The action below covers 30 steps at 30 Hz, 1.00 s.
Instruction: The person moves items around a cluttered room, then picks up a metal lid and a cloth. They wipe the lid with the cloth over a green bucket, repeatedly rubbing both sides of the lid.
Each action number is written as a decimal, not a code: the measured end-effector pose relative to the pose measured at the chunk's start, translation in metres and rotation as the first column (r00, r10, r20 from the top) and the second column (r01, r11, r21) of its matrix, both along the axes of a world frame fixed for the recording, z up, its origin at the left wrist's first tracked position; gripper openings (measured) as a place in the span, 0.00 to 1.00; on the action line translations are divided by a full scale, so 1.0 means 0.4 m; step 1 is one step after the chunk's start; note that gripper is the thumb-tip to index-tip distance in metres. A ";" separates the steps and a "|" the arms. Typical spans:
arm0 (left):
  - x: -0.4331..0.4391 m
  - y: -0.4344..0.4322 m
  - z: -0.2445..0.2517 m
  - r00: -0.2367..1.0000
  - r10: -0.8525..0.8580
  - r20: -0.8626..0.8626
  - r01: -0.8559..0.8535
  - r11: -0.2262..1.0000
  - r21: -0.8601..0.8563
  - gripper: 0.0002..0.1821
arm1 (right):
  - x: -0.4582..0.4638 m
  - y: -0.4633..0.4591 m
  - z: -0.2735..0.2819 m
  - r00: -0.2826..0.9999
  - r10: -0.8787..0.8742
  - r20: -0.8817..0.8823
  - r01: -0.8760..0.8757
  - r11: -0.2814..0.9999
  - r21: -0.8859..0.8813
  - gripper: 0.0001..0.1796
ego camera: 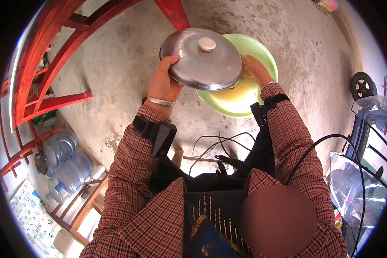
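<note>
A round metal pot lid (pixel 213 69) with a pale knob is held up, tilted, between my two hands. My left hand (pixel 166 79) grips its left rim, thumb on top; a silver bangle circles the wrist. On the lid's right rim is my right hand (pixel 256 69), its fingertips partly hidden. Behind and below the lid, a light green plastic basin (pixel 269 54) rests on the concrete floor, with yellowish, cloudy contents partly covered from view by the lid. Black devices are strapped on both forearms over the plaid sleeves.
Red wooden furniture (pixel 58 64) stands at the upper left. Large clear water bottles (pixel 74 171) lie at the left beside a wooden frame (pixel 90 203). Thin cables (pixel 206 151) loop near my legs. A vehicle with a black wheel (pixel 362 86) and clear plastic sheeting is at the right.
</note>
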<state>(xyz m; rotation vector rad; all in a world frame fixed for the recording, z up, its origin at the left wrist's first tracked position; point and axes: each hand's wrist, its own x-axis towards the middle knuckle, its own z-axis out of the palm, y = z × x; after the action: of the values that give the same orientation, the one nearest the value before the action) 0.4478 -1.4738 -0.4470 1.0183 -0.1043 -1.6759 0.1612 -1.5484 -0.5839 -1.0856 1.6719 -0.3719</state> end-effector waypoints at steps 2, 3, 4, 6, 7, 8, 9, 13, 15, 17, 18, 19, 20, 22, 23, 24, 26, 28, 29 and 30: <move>0.004 0.002 0.012 1.000 0.012 0.004 -0.012 0.999 -0.033 0.17 | -0.044 -0.009 -0.071 0.965 0.149 -0.215 -0.161 0.986 -0.039 0.33; 0.005 0.002 0.016 1.000 0.017 0.013 -0.017 0.999 -0.052 0.16 | -0.057 -0.009 -0.103 0.925 0.192 -0.327 -0.214 0.976 -0.033 0.34; 0.007 0.000 0.018 0.999 0.023 0.022 -0.021 0.997 -0.080 0.15 | -0.053 -0.005 -0.136 0.890 0.282 -0.357 -0.322 0.945 -0.056 0.36; 0.012 -0.004 0.018 0.998 0.048 0.032 -0.046 0.997 -0.057 0.14 | -0.032 0.005 -0.181 0.785 0.424 -0.452 -0.476 0.879 -0.001 0.40; 0.015 -0.005 0.016 0.997 0.064 0.049 -0.062 0.997 -0.034 0.14 | -0.021 0.010 -0.192 0.761 0.454 -0.463 -0.532 0.846 -0.045 0.42; 0.017 -0.006 0.015 0.997 0.066 0.033 -0.065 0.997 -0.042 0.13 | 0.000 0.025 -0.201 0.721 0.481 -0.498 -0.564 0.825 -0.020 0.45; 0.020 -0.007 0.013 0.997 0.071 0.028 -0.070 0.997 -0.035 0.12 | 0.020 0.038 -0.207 0.679 0.506 -0.532 -0.598 0.802 0.000 0.47; 0.030 -0.005 0.007 0.999 0.051 0.015 -0.050 0.996 -0.072 0.09 | 0.078 0.057 -0.221 0.529 0.635 -0.563 -0.704 0.699 0.128 0.49; 0.033 -0.003 0.005 0.998 0.059 0.008 -0.059 0.998 -0.029 0.10 | 0.092 0.076 -0.234 0.372 0.739 -0.562 -0.811 0.553 0.190 0.49; 0.037 -0.001 0.003 0.999 0.038 0.018 -0.037 0.999 -0.031 0.12 | 0.093 0.092 -0.245 0.381 0.826 -0.415 -0.796 0.522 0.307 0.45; 0.039 0.001 0.002 0.999 0.016 0.035 -0.015 0.999 -0.037 0.15 | 0.092 0.095 -0.249 0.313 0.869 -0.382 -0.809 0.455 0.371 0.42; 0.041 0.002 0.002 0.998 0.016 0.063 -0.017 1.000 0.010 0.17 | 0.089 0.095 -0.250 0.239 0.913 -0.331 -0.808 0.376 0.454 0.39; 0.042 0.003 0.001 0.998 -0.006 0.057 0.008 1.000 -0.026 0.17 | 0.086 0.087 -0.250 0.225 0.948 -0.225 -0.826 0.308 0.472 0.38; 0.043 0.003 0.001 0.998 -0.010 0.056 0.010 1.000 0.003 0.16 | 0.079 0.050 -0.242 0.180 0.984 0.015 -0.840 0.146 0.522 0.37; 0.041 0.002 0.002 0.999 -0.024 0.044 0.026 0.999 -0.033 0.16 | 0.074 0.029 -0.233 0.158 0.978 0.134 -0.842 0.062 0.536 0.36; 0.039 0.000 0.003 0.999 -0.045 0.025 0.046 0.997 -0.065 0.16 | 0.070 0.012 -0.222 0.139 0.958 0.251 -0.841 -0.020 0.541 0.35; 0.031 -0.005 0.005 0.999 -0.053 0.000 0.053 0.995 -0.090 0.16 | 0.061 0.007 -0.191 0.142 0.949 0.281 -0.839 -0.035 0.543 0.32; 0.018 -0.010 0.007 0.999 -0.035 -0.024 0.033 0.995 -0.094 0.16 | 0.051 0.040 -0.150 0.224 0.970 -0.098 -0.836 0.242 0.492 0.27; 0.010 -0.012 0.007 0.999 -0.042 -0.012 0.040 0.995 -0.093 0.16 | 0.046 0.059 -0.125 0.263 0.890 -0.373 -0.817 0.411 0.405 0.25; 0.002 -0.015 0.007 0.999 -0.051 -0.010 0.050 0.993 -0.107 0.16 | 0.031 0.044 -0.092 0.269 0.879 -0.393 -0.836 0.416 0.357 0.22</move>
<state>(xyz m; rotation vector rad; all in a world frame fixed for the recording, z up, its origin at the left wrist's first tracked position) 0.4486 -1.4797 -0.4442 0.9316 -0.2109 -1.7037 0.1736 -1.5306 -0.6207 -1.9888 1.2099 0.8175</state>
